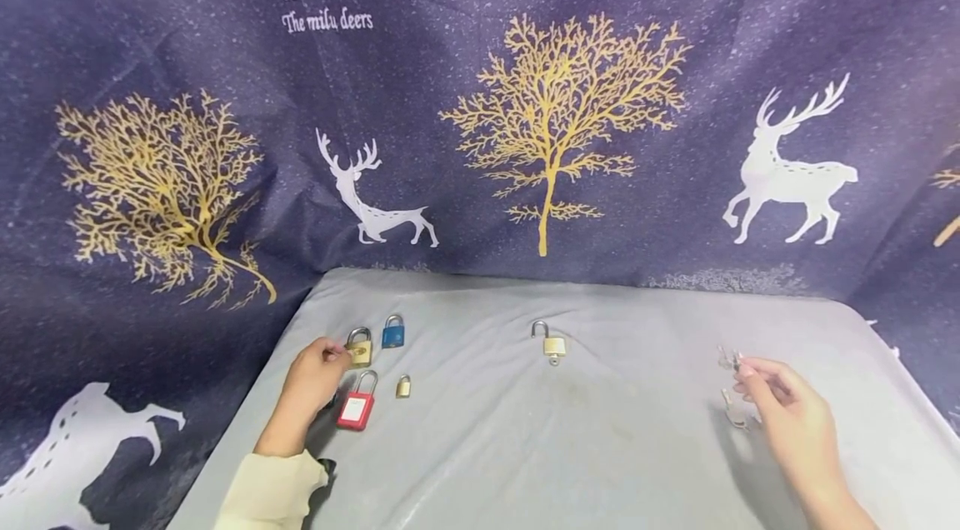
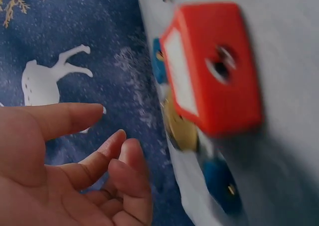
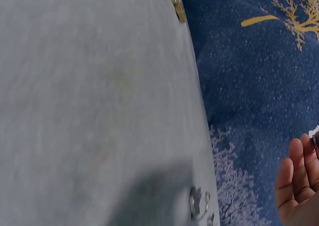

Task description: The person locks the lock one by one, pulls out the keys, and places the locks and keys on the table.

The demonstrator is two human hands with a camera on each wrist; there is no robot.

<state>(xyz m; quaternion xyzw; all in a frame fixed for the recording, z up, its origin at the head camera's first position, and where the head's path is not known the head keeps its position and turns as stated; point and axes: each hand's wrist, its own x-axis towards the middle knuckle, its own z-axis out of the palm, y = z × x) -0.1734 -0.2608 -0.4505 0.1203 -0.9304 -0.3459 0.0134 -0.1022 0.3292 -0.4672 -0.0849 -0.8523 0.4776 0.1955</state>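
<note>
My left hand (image 1: 313, 380) is beside the brass padlock (image 1: 360, 352), its fingertips overlapping the lock's left edge in the head view. The left wrist view shows this hand's thumb and fingers apart with nothing between them. A red padlock (image 1: 355, 411) with a white label lies close by, along with a blue padlock (image 1: 393, 334) and a small brass padlock (image 1: 403, 386). On the right, my right hand (image 1: 795, 422) pinches a bunch of small silver keys (image 1: 729, 359) between thumb and fingers. Below them on the table lies another bunch of keys (image 1: 735, 412).
An unlocked brass padlock (image 1: 553, 347) with its shackle raised lies in the middle of the grey-covered table (image 1: 525, 447). A second blue padlock (image 2: 222, 186) shows in the left wrist view. Behind the table hangs a dark blue cloth (image 1: 480, 238) with trees and deer.
</note>
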